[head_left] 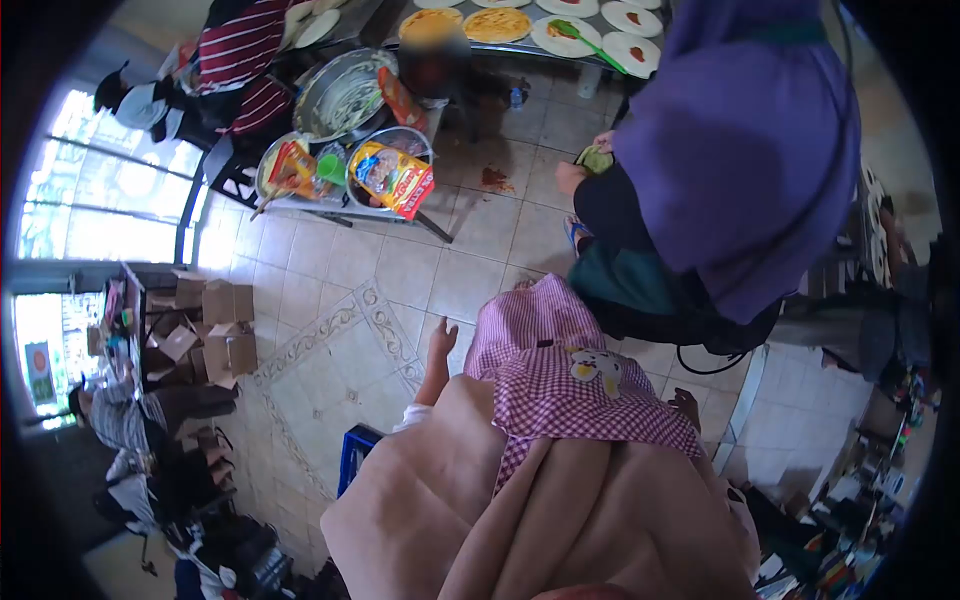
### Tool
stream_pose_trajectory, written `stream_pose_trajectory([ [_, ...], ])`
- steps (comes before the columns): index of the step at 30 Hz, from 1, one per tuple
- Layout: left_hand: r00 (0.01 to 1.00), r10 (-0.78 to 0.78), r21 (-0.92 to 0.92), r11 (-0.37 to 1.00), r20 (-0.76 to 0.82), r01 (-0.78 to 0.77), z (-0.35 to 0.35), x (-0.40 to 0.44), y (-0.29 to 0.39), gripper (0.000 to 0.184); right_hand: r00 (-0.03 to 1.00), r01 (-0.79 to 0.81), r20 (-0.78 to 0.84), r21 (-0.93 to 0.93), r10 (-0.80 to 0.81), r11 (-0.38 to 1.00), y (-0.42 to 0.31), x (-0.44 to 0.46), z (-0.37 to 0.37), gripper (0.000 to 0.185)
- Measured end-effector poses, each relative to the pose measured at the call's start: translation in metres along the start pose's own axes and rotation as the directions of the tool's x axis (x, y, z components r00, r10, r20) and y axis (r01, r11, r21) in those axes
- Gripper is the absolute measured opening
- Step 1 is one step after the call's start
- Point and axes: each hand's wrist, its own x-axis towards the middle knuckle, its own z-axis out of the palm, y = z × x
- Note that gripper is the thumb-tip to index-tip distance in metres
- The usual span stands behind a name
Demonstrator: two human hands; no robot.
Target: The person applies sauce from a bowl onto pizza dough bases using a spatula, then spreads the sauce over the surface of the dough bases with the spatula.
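My left hand (442, 338) hangs out at my side above the tiled floor, its fingers apart and nothing in it. Small and dark beside the apron's right edge, my right hand (686, 403) shows only in part; its fingers look loosely apart, with no object visible in them. Between the hands is the pink checked apron (545, 395) that I wear, with a cartoon patch on it. Neither hand touches the low table (432, 226) ahead on the left, which carries a large metal pot (340, 95) with pale residue and a yellow-red packet (390, 178).
Close ahead on the right stands a person in a purple covering (735, 150), holding a small green item (597, 160). Flat dough rounds (497, 25), some sauced, lie on the far table. A blue crate (357, 455) and cardboard boxes (228, 330) are at left. Other people work around.
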Motion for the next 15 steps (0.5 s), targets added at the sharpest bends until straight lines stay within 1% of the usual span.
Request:
stream_pose_trajectory([
  [1, 0.999, -0.038, 0.0, 0.999, -0.001, 0.038, 0.005, -0.017, -0.016, 0.067, 1.0, 0.0, 0.0, -0.032, 0.0, 0.999, -0.009, -0.003, 0.001, 0.034],
  [3, 0.997, -0.077, 0.064, 0.995, -0.029, 0.079, 0.011, -0.047, -0.044, 0.068, 1.0, -0.003, -0.002, -0.094, 0.003, 0.996, -0.02, -0.004, 0.002, 0.034],
  [4, 0.995, -0.092, 0.098, 0.991, -0.04, 0.096, 0.011, -0.056, -0.056, 0.068, 1.0, -0.024, 0.008, -0.083, 0.024, 0.996, -0.021, -0.005, 0.006, 0.034],
  [7, 0.97, -0.235, 0.088, 0.967, -0.071, 0.24, 0.005, -0.068, -0.079, 0.073, 0.997, -0.073, 0.03, -0.055, 0.075, 0.996, -0.01, 0.007, 0.019, 0.033],
  [8, 0.967, -0.245, 0.069, 0.966, -0.073, 0.25, 0.002, -0.065, -0.086, 0.075, 0.996, -0.08, 0.04, -0.061, 0.082, 0.995, -0.011, 0.01, 0.027, 0.033],
  [11, 0.961, -0.218, -0.004, 0.975, -0.167, 0.221, -0.022, -0.054, -0.075, 0.074, 0.994, -0.071, 0.077, -0.099, 0.079, 0.993, -0.033, 0.009, 0.064, 0.033],
  [12, 0.959, -0.266, -0.074, 0.963, -0.094, 0.26, -0.034, -0.044, -0.07, 0.076, 0.993, -0.064, 0.09, -0.113, 0.074, 0.991, -0.044, 0.007, 0.077, 0.033],
  [15, 0.984, -0.048, -0.057, 0.998, -0.17, 0.039, -0.068, -0.013, -0.064, 0.071, 0.991, -0.048, 0.118, -0.151, 0.066, 0.987, -0.069, -0.003, 0.12, 0.033],
])
